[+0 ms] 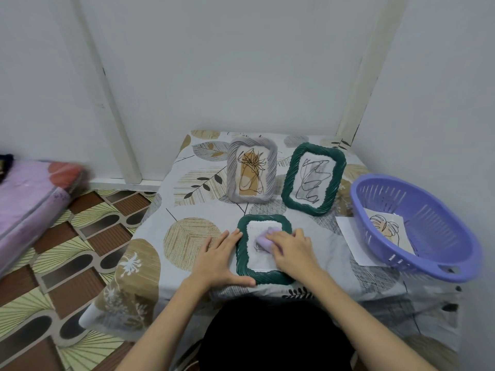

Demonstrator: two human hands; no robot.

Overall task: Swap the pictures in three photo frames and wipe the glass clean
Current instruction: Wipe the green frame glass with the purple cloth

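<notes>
Head view: looking down on a desk (187, 210) under a leaf-patterned cloth. Lying flat at the near edge, a dark green frame (242, 266), glass up. Left hand (223, 257) spread open and flat on the cloth, fingers and thumb braced against the frame's left rim and near corner. Right hand (290, 249) curled over a lilac cloth (263, 238), pressing it onto the glass near the frame's upper middle. Standing upright behind, side by side and apart: a grey frame (233, 178) with a tan line drawing, and a second green frame (288, 188) with a black scribble, tilted slightly. At the right, a purple slotted basket (428, 210) holding a loose picture (388, 227) of a leaf; a white sheet (348, 236) partly under the basket's near-left side. Patterned floor (67, 263) and a pink mattress (26, 204) off to the left.
</notes>
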